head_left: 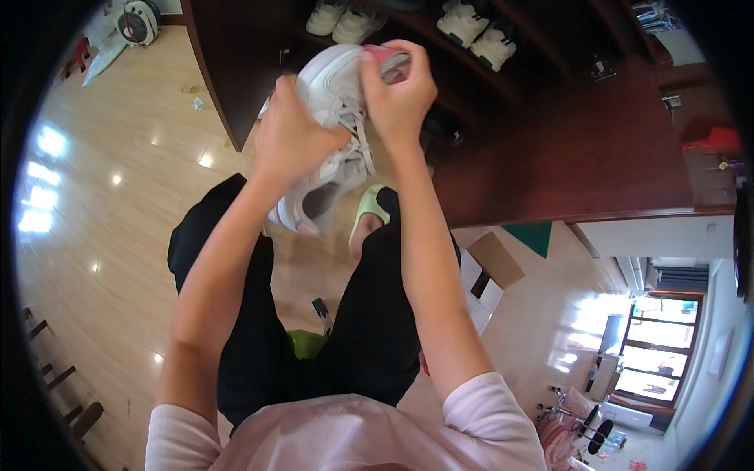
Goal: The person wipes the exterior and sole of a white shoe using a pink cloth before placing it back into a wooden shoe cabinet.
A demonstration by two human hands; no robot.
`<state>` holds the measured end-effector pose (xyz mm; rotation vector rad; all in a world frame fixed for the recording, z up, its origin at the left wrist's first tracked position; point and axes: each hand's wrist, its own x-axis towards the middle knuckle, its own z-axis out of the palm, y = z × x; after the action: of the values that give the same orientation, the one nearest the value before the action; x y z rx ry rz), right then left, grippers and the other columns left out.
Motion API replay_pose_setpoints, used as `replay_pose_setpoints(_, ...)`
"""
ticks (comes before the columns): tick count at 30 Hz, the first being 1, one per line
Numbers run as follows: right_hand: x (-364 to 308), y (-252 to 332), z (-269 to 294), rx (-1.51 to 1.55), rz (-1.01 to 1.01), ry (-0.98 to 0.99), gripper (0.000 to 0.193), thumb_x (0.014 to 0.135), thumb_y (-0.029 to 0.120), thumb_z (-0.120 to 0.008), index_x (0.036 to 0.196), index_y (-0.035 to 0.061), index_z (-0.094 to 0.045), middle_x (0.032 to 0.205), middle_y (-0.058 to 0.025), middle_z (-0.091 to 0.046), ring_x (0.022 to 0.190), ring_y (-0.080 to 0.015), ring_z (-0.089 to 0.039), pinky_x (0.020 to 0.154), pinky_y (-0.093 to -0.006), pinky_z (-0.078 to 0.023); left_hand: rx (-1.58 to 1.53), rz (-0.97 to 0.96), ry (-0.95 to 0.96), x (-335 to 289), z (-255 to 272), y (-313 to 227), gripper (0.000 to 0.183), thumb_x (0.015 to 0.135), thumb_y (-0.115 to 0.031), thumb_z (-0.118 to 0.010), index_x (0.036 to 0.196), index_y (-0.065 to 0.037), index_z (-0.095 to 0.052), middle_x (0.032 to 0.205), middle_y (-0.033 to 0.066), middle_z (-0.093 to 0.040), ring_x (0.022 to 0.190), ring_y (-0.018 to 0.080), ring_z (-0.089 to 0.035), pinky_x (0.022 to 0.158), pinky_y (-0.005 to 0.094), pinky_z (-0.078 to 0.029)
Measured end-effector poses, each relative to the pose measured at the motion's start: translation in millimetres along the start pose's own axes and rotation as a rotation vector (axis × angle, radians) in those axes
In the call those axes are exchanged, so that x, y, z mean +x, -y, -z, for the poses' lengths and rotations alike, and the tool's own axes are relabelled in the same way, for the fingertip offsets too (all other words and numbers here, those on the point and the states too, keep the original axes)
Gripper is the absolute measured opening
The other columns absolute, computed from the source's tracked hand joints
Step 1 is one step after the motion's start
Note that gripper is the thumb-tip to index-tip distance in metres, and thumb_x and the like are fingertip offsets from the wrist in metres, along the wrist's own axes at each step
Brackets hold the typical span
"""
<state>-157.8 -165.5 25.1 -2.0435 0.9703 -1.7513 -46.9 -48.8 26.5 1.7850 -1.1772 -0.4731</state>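
In front of the dark shoe cabinet (550,157), both my hands hold up white lace-up sneakers (334,71), which look like two shoes pressed together. My left hand (294,145) is closed around the middle, its thumb over the pale laces. Below it a shoe opening and a pinkish heel face down toward my knees. My right hand (402,94) pinches the upper end, by a red-pink heel collar (382,56). Motion smears the lower part, and my fingers hide where one shoe ends and the other begins.
More white shoes (463,23) stand on the cabinet shelves, with a cabinet door (224,71) open at the left. An opened cardboard box (495,263) lies on the floor to the right. My foot wears a light green slipper (367,210). Dark wooden legs (67,392) stand lower left.
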Motion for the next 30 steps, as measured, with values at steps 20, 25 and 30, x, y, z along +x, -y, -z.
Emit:
replay_pose_setpoints(20,1,3,-1,0.166,-0.050,0.056,0.029,0.081,0.020,-0.081,0.100,0.0053,-0.066,0.089,-0.0091,-0.069,0.073,-0.0236,-0.065,0.067,-0.0338,-0.052,0.072,0.007,-0.096,-4,-3,-10,0.080,0.065,-0.021,-0.080,0.130,0.007,-0.042,0.122,0.0292,-0.060,0.111,0.0444,-0.062,0.090,0.0489,-0.052)
replay_pose_setpoints(25,-11,15,-4,0.220,0.014,0.118,0.028,0.077,0.020,-0.083,0.095,0.0063,-0.067,0.082,-0.0078,-0.068,0.067,-0.0211,-0.063,0.062,-0.0327,-0.051,0.089,-0.059,-0.109,-3,-3,-9,0.075,0.066,-0.019,-0.079,0.128,0.007,-0.043,0.120,0.0274,-0.061,0.110,0.0445,-0.062,0.088,0.0488,-0.053)
replay_pose_setpoints(30,-2,19,3,0.180,-0.023,0.126,0.027,0.079,0.016,-0.083,0.097,0.0045,-0.067,0.083,-0.0053,-0.068,0.070,-0.0148,-0.062,0.064,-0.0282,-0.050,0.106,-0.102,-0.157,-5,-2,-6,0.072,0.069,-0.018,-0.080,0.128,0.005,-0.044,0.121,0.0256,-0.060,0.110,0.0443,-0.062,0.085,0.0498,-0.053)
